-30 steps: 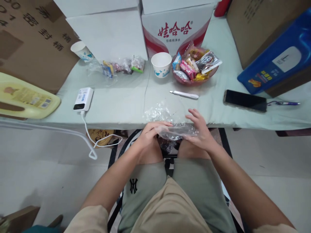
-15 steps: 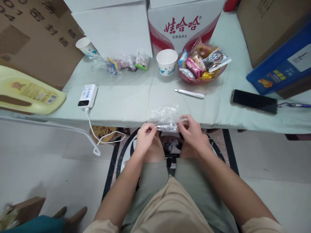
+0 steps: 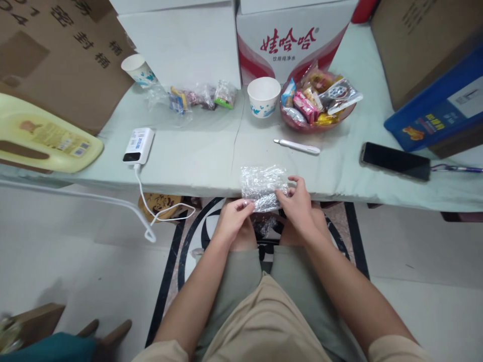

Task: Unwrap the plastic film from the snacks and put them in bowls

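A crinkled, clear plastic bag (image 3: 264,182) lies partly over the table's front edge, held between my two hands. The thumb and fingers of my left hand (image 3: 234,217) pinch its lower left corner. On the other side, my right hand (image 3: 297,202) grips the bag's right edge with thumb and fingers. Just beyond the bag lies a slim white pen-like utility knife (image 3: 297,146). Behind it stand a white paper cup (image 3: 263,96) with blue print and a reddish bowl (image 3: 302,124) heaped with wrapped snacks.
A white power bank (image 3: 138,146) with a cable lies left, near a yellow jug (image 3: 49,136). On the right are a black phone (image 3: 394,161) and a blue box (image 3: 433,108). White cartons (image 3: 181,45) and several wrapped snacks (image 3: 204,98) line the back.
The bag has been spread flatter and wider, and its lower edge hangs a little lower. My left hand has shifted slightly right and down.
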Tool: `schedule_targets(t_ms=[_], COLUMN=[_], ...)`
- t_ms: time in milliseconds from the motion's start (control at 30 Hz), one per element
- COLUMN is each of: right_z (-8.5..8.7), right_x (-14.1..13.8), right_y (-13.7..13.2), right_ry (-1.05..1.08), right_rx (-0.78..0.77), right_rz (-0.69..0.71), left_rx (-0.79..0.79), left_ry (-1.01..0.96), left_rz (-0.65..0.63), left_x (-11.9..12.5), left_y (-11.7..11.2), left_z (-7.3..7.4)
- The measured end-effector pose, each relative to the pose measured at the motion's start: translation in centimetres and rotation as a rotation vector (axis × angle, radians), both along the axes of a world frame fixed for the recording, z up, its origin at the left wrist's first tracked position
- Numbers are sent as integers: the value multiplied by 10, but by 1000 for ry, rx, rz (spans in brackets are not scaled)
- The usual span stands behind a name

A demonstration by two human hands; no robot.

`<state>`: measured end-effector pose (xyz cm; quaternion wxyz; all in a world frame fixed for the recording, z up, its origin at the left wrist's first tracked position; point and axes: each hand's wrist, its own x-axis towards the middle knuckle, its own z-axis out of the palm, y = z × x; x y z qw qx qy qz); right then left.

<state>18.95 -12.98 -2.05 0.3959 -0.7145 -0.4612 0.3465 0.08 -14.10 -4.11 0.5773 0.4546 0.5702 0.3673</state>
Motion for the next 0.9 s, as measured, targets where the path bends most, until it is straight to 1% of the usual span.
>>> schedule_targets(t_ms=[33, 100, 167, 233, 300, 367, 400, 500, 567, 633, 700, 800, 833, 900], right_z=[0, -2, -5, -9, -12, -13, -12, -6, -4, -6, -11, -17, -17, -16], right_x=[1, 3, 5, 6, 6, 5, 6, 11, 18, 25, 28, 20, 15, 5], right_y=[-4, -14, -24, -30, -33, -31, -31, -32, -36, -43, -49, -54, -54, -53], right_ry=[-19, -84, -121, -66, 29, 80, 91, 72, 26, 60, 249, 580, 650, 728], right_rx=[46, 162, 228, 203, 166, 162, 168, 199, 248, 280, 222, 8, -49, -101], right_rz=[-21, -90, -162, -190, -182, -163, -151, -127, -194, -276, -273, -173, -155, -149], left_rx=[-20, -82, -123, -168, -249, -333, -350, -292, -230, -205, -218, -277, -312, -416], left_ry=[-26, -156, -268, -312, -344, -410, -436, -414, -372, -375, -409, -489, -514, -545], left_rz=[0, 39, 92, 150, 181, 165, 147, 130, 156, 189, 204, 206, 204, 186], left_x=[-1, -2, -2, 1, 6, 14, 18, 27, 30, 30, 28, 26, 25, 25], left_y=[-1, -1, -2, -1, 1, 2, 3, 4, 5, 4, 2, -2, -3, -3], left_z=[-2, -3, -1, 2, 6, 9, 10, 13, 15, 17, 17, 15, 13, 9])
